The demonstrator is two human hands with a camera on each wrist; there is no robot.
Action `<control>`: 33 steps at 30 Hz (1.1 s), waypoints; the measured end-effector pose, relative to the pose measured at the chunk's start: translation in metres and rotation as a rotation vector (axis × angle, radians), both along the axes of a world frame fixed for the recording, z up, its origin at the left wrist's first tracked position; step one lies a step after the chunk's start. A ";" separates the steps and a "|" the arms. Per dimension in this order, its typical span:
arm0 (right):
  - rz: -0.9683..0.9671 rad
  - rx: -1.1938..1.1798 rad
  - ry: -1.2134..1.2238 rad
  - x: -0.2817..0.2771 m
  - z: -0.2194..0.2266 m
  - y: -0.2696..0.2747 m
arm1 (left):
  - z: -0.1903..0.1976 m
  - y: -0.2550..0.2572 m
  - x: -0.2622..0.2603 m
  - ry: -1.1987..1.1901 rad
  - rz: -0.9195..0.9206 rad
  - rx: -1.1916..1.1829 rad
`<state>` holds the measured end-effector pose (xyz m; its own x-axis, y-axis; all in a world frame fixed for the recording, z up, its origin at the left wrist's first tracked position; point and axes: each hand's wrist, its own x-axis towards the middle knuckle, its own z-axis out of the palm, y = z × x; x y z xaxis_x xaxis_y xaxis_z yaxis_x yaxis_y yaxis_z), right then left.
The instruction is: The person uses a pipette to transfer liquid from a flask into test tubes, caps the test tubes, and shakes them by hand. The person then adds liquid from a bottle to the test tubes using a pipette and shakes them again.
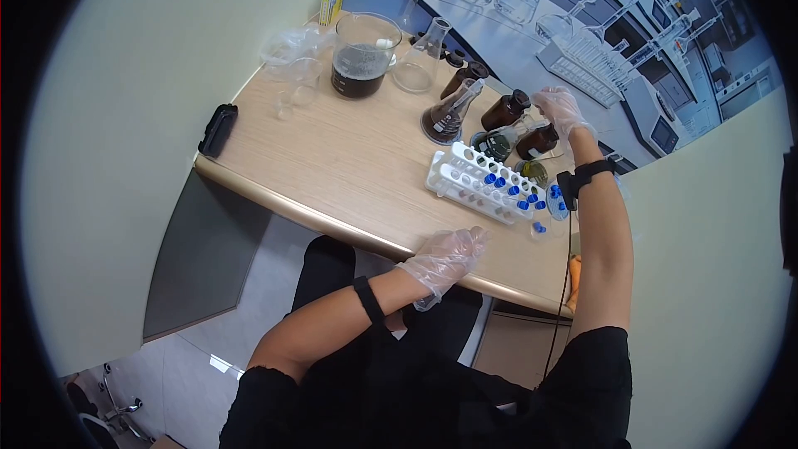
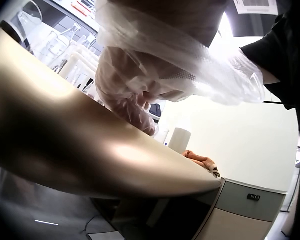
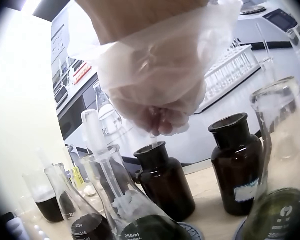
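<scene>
Nearest the right wrist camera, the gloved right hand [image 3: 152,85] fills the top centre of the frame, fingertips gathered in a close pinch on a thin, pale stem [image 3: 154,142]; its lower end meets the mouth of the brown bottle [image 3: 166,187], upright at the centre. What the stem belongs to is hidden by the fingers. The step in hand looks like putting the stem into the bottle or drawing it out. Either way, the next move seems to call for a straight path through the narrow neck, with the pinch kept firm. At lower centre, just beside the bottle, the green flask [image 3: 147,227] has a tube [image 3: 94,132] leaning out of its neck, which the wrist could knock; a second bottle [image 3: 236,172] is upright at right. In the head view the rack [image 1: 457,150] lies right of centre, with blue caps [image 1: 514,190] along its right half, and the beaker [image 1: 359,71] of dark liquid is at upper left. At lower centre, by the edge of the table [image 1: 357,175], the left hand [image 1: 445,262] has its fingers loosely bent, with nothing seen in them.
</scene>
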<state>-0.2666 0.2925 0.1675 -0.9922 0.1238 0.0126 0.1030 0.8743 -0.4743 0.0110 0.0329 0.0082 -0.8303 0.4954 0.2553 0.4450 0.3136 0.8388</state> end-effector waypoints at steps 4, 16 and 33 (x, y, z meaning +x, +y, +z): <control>-0.024 -0.009 -0.019 -0.002 -0.001 -0.001 | 0.000 0.001 -0.001 0.007 -0.004 -0.012; -0.088 -0.087 0.015 0.012 -0.003 -0.010 | -0.004 0.004 -0.001 -0.007 0.002 -0.011; -0.141 -0.076 0.008 0.016 0.013 -0.001 | -0.002 -0.001 -0.001 0.006 -0.013 0.045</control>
